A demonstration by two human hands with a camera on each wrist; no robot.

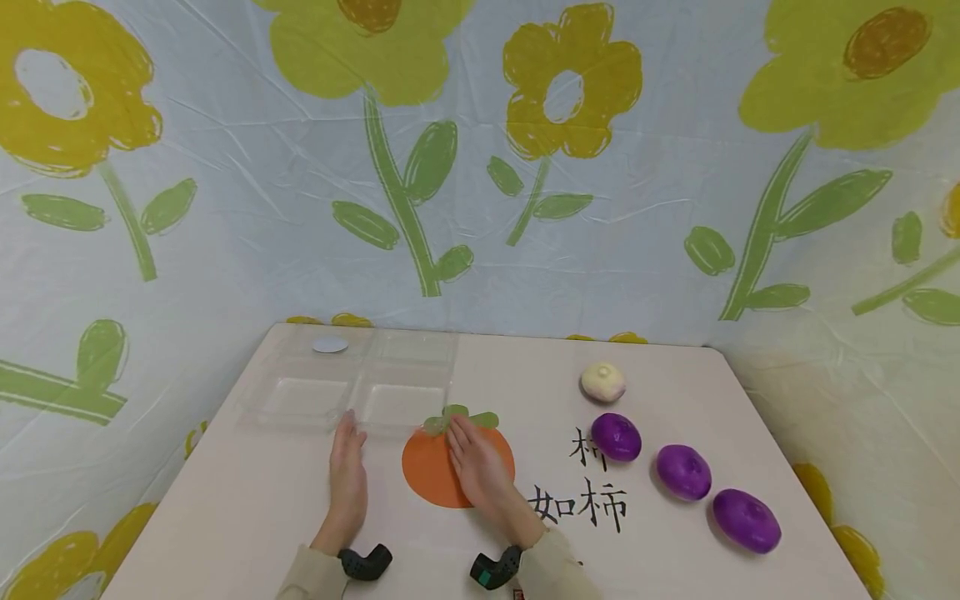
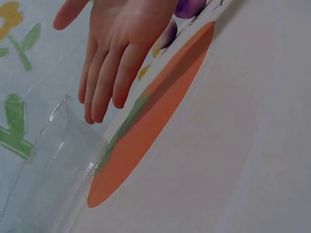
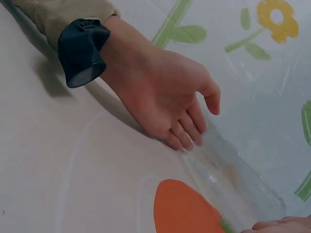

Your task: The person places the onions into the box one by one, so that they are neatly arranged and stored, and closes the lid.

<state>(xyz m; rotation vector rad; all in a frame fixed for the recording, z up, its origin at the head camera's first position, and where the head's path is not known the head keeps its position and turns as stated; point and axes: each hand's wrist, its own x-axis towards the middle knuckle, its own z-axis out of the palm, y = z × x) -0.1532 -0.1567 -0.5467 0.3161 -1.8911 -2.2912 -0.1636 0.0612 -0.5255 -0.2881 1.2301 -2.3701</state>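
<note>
A clear plastic tray (image 1: 358,400) with several compartments sits at the back left of the table. My left hand (image 1: 348,471) is upright on its edge, fingers straight, its tips at the tray's front edge. Over the printed orange persimmon (image 1: 431,471) is my right hand (image 1: 483,471), fingers extended toward the tray's front right corner. In the left wrist view the right hand (image 2: 126,53) shows a bare palm; the right wrist view shows the left hand's (image 3: 165,94) palm, bare too. Whether the right fingertips touch the tray, I cannot tell.
To the right, purple onion-like vegetables (image 1: 683,472) stand in a slanting row, with a pale bulb (image 1: 603,382) at the far end. A white oval (image 1: 330,344) shows at the tray's back left. Flower-printed cloth (image 1: 480,275) hangs behind the table (image 1: 202,517).
</note>
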